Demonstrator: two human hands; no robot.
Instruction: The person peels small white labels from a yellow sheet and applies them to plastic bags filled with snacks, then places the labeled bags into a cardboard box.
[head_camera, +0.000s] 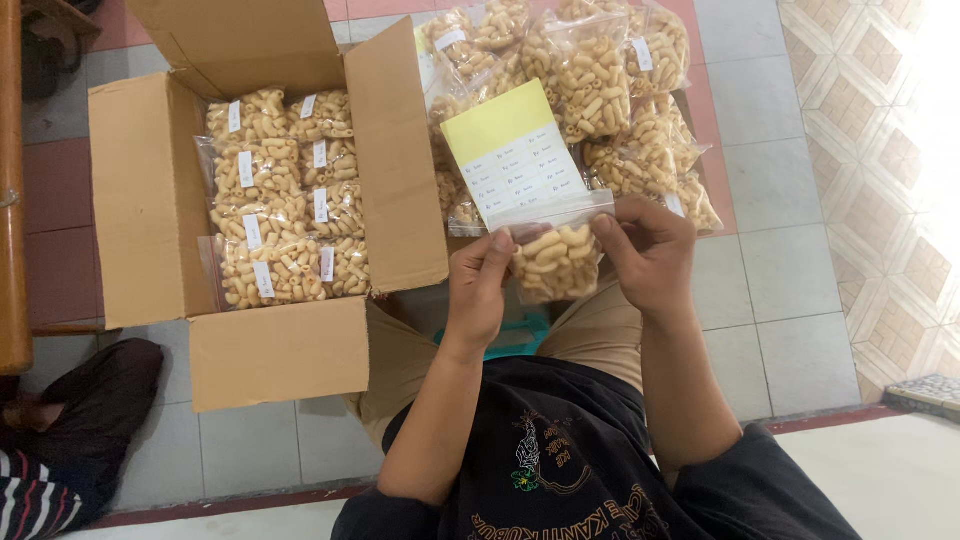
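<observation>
The open cardboard box is blocking the left side, its raised flap walling it off. A heap of snack bags is crowding the front. Bare floor tiles are lying open rightward.

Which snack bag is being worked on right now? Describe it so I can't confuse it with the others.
Start at the open cardboard box and look right. There, the left hand and right hand pinch one clear bag of curled snacks, the only bag lifted off the floor.

A home packing spot is shown by the tiled floor, a cardboard box and many snack bags.
</observation>
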